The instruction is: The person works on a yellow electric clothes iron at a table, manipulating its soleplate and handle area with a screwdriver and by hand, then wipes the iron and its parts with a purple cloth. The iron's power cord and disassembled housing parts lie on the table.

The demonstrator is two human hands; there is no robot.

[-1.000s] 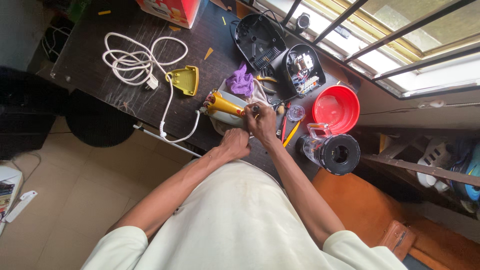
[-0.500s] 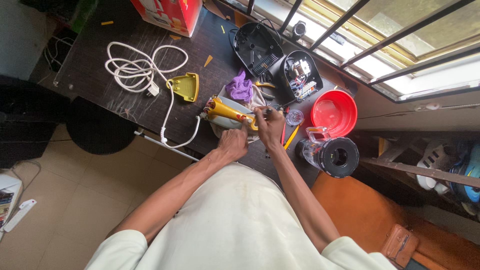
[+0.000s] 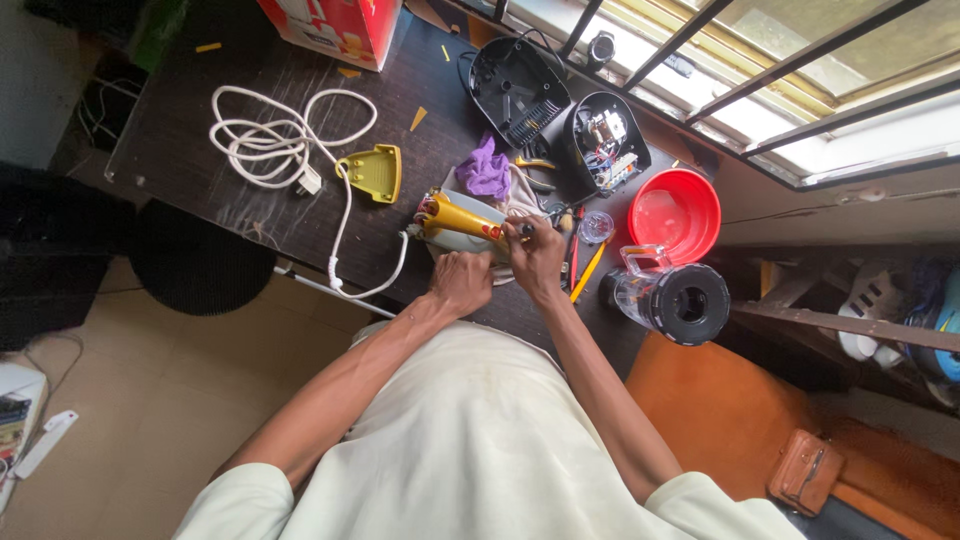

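Note:
A clothes iron with a yellow handle (image 3: 458,217) lies on the dark table (image 3: 200,170) in front of me. My left hand (image 3: 462,280) grips the iron's near side and holds it steady. My right hand (image 3: 537,258) is closed on a small dark-handled screwdriver (image 3: 526,230), whose tip is against the right end of the yellow handle. The iron's white cord (image 3: 280,140) runs off to the left in a loose coil. A loose yellow cover piece (image 3: 375,172) lies beside the cord, left of the iron.
A purple cloth (image 3: 487,168) lies behind the iron. Two opened black appliance housings (image 3: 515,85) (image 3: 603,140) sit at the back. To the right are a red bowl (image 3: 675,215) and a tipped blender jar (image 3: 672,295). A red and white box (image 3: 335,25) stands far left.
Both hands stay on the iron. My right hand has shifted slightly with the screwdriver at the handle's right end. The view has drifted a little.

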